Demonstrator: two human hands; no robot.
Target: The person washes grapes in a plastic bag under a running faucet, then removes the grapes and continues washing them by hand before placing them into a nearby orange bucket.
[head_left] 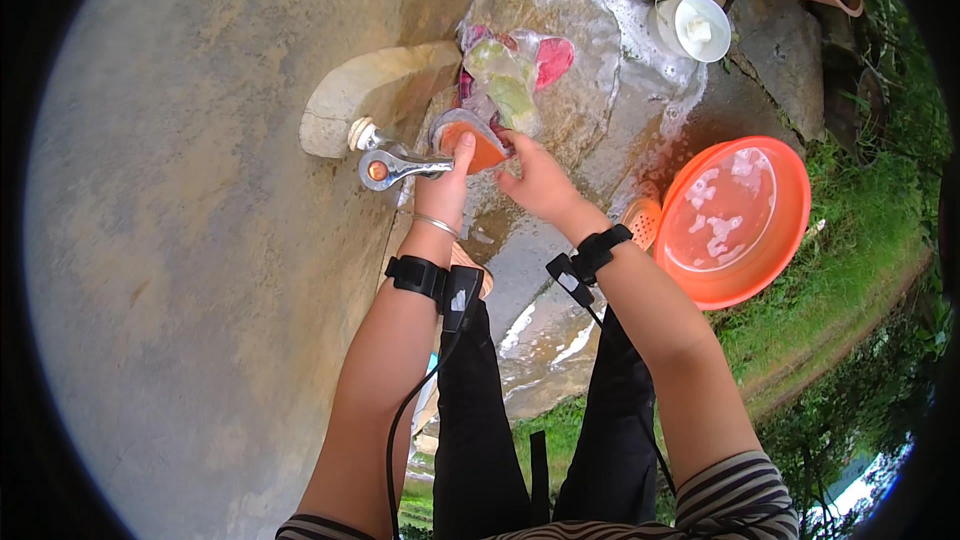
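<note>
My left hand (447,180) is closed on an orange, shoe-like piece with a grey rim (478,148), its thumb lying over the orange face. This is right beside the chrome tap (400,164), whose lever partly overlaps my hand. At the piece's right edge, my right hand (540,182) has its thumb and fingers apart, fingertips close to or touching the edge. Just beyond lies a wet, soapy pile of green and dark red items (505,90), with a pink rounded piece (554,61) poking out. Whether water is running cannot be made out.
A concrete wall (200,240) rises on the left, with a rounded block (345,100) around the tap. To the right stand an orange basin (790,230) with suds and a white bucket (668,25). The stone slab (590,130) is wet. Grass (850,250) borders it.
</note>
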